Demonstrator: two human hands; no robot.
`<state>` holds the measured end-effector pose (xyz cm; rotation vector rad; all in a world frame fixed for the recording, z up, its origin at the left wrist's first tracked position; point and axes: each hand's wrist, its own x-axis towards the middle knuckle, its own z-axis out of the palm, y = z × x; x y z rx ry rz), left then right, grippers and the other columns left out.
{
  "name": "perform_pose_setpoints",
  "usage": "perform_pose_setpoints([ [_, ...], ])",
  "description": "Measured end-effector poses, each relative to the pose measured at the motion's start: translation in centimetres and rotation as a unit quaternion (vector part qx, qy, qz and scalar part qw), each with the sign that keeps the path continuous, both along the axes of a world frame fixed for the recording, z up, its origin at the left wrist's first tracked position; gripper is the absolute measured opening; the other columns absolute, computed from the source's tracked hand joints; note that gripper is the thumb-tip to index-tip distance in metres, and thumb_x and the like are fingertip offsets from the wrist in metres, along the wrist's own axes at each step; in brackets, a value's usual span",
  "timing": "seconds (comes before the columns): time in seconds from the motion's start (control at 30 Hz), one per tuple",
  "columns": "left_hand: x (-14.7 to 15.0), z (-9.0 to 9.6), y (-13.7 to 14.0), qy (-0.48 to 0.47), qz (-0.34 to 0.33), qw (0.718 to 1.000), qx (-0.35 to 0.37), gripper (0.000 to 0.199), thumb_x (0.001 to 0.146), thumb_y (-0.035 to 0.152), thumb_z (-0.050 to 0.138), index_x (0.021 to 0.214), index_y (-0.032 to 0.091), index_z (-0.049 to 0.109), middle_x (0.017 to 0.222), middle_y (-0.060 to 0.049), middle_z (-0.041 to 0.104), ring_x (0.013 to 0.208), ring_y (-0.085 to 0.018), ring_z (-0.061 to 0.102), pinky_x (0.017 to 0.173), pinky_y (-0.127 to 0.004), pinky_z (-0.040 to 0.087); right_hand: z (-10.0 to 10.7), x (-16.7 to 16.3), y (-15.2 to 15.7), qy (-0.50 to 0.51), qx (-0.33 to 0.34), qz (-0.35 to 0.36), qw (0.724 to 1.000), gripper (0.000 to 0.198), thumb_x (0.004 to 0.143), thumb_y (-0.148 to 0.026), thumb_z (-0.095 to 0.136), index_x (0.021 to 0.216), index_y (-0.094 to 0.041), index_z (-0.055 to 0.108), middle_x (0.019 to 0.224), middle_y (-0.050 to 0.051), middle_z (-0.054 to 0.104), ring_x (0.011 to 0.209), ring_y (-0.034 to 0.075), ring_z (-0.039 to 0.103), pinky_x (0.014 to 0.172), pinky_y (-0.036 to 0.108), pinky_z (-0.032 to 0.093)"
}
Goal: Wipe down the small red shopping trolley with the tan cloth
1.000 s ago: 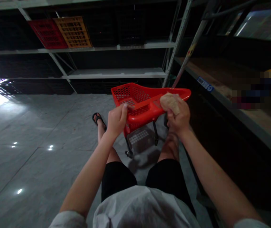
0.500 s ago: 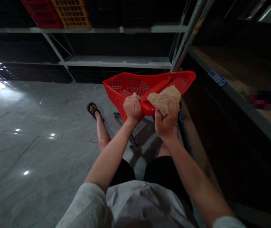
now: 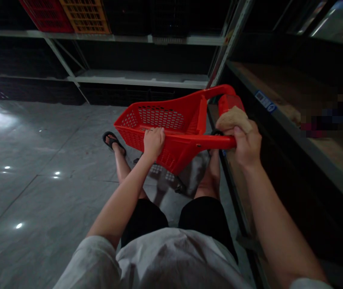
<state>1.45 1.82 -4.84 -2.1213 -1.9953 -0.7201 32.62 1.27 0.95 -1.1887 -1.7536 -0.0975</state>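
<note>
A red plastic shopping cart [image 3: 186,149] with perforated basket walls stands in front of me, its handle end pointing right. My left hand [image 3: 154,143] is closed over the near top rim of the basket. In my right hand [image 3: 248,142] a crumpled tan cloth [image 3: 234,119] is gripped, beside the handle end of the cart and below its red panel [image 3: 230,102]. Part of the cloth is hidden by my fingers.
A metal rack [image 3: 147,78] runs across the back, with a red crate [image 3: 49,16] and a yellow crate [image 3: 85,16] on its upper shelf. Along the right is a low shelf edge with a blue label [image 3: 265,102]. Grey tiled floor [image 3: 53,208] lies at left.
The cart has turned, its handle end swinging so the basket's near side faces me. My left hand went from the handle to the basket rim; my right hand moved right with the cloth.
</note>
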Motion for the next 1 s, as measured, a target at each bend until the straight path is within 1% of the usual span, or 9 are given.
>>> perform_pose_setpoints([
  [0.13,2.2,0.6,-0.5,0.022,0.020,1.000,-0.010,0.057,0.110,0.031,0.016,0.105,0.013,0.069,0.107,-0.015,0.075,0.104,-0.027,0.067,0.096,-0.039,0.043,-0.2,-6.2,-4.3,-0.150,-0.014,-0.048,0.987,0.044,0.096,-0.036,0.052,0.133,-0.014,0.062,0.133,0.018,0.065,0.132,0.037,0.051,0.114,0.062,0.034],
  [0.27,2.6,1.5,-0.8,0.051,-0.021,0.998,-0.039,0.056,0.111,0.034,0.016,0.106,0.014,0.068,0.107,-0.014,0.076,0.103,-0.025,0.069,0.094,-0.036,0.044,-2.4,-9.5,-4.7,-0.212,-0.004,-0.036,0.977,0.051,0.095,-0.031,0.053,0.144,-0.017,0.055,0.142,0.014,0.060,0.140,0.035,0.043,0.120,0.058,0.025],
  [0.4,-0.9,2.1,-0.9,0.121,-0.093,0.983,-0.102,0.054,0.111,0.042,0.020,0.107,0.016,0.067,0.106,-0.013,0.075,0.100,-0.024,0.070,0.087,-0.033,0.047,-3.4,-5.4,-3.2,-0.280,0.004,-0.010,0.960,0.051,0.098,-0.037,0.050,0.148,-0.025,0.052,0.145,0.010,0.060,0.141,0.031,0.043,0.118,0.052,0.028],
  [0.53,-5.5,1.6,-1.1,0.174,-0.127,0.966,-0.146,0.049,0.110,0.045,0.026,0.113,0.015,0.064,0.109,-0.014,0.074,0.105,-0.026,0.069,0.088,-0.032,0.048,-2.4,1.9,-0.9,-0.261,0.006,-0.115,0.958,0.051,0.101,-0.045,0.044,0.143,-0.020,0.056,0.145,0.014,0.058,0.142,0.033,0.039,0.117,0.055,0.026],
  [0.63,-5.0,1.1,-1.3,0.178,-0.135,0.961,-0.161,0.051,0.109,0.051,0.025,0.117,0.017,0.062,0.109,-0.013,0.074,0.104,-0.027,0.070,0.083,-0.032,0.049,-2.3,3.1,1.1,-0.197,-0.014,-0.193,0.961,0.053,0.102,-0.045,0.040,0.139,-0.012,0.057,0.143,0.023,0.055,0.144,0.036,0.036,0.115,0.059,0.025],
  [0.73,-1.4,0.9,-1.8,0.166,-0.075,0.970,-0.158,0.052,0.109,0.050,0.022,0.119,0.017,0.061,0.111,-0.015,0.075,0.100,-0.028,0.072,0.077,-0.033,0.051,-3.9,-1.4,1.9,-0.161,-0.056,-0.180,0.969,0.048,0.101,-0.041,0.043,0.133,-0.010,0.059,0.138,0.022,0.059,0.137,0.037,0.043,0.115,0.061,0.026],
  [0.83,2.1,0.8,-2.0,0.157,-0.045,0.974,-0.158,0.048,0.110,0.046,0.024,0.122,0.015,0.059,0.113,-0.016,0.074,0.098,-0.028,0.073,0.077,-0.034,0.053,-5.8,-9.0,1.0,-0.196,-0.106,-0.050,0.973,0.039,0.101,-0.039,0.046,0.125,-0.014,0.064,0.127,0.016,0.067,0.126,0.032,0.051,0.115,0.054,0.030],
  [0.9,3.3,0.8,-1.9,0.160,-0.058,0.971,-0.168,0.044,0.110,0.038,0.026,0.122,0.013,0.060,0.112,-0.017,0.074,0.099,-0.028,0.074,0.078,-0.034,0.054,-6.7,-12.8,0.2,-0.199,-0.123,-0.011,0.972,0.039,0.102,-0.040,0.044,0.123,-0.014,0.065,0.125,0.014,0.068,0.123,0.031,0.053,0.114,0.051,0.031],
  [1.0,3.3,1.0,-1.9,0.166,-0.076,0.968,-0.169,0.042,0.109,0.034,0.027,0.122,0.013,0.061,0.109,-0.017,0.074,0.096,-0.028,0.074,0.078,-0.034,0.054,-7.3,-13.0,0.0,-0.227,-0.114,0.033,0.967,0.042,0.104,-0.040,0.041,0.127,-0.014,0.064,0.125,0.014,0.069,0.122,0.030,0.055,0.114,0.049,0.033],
])
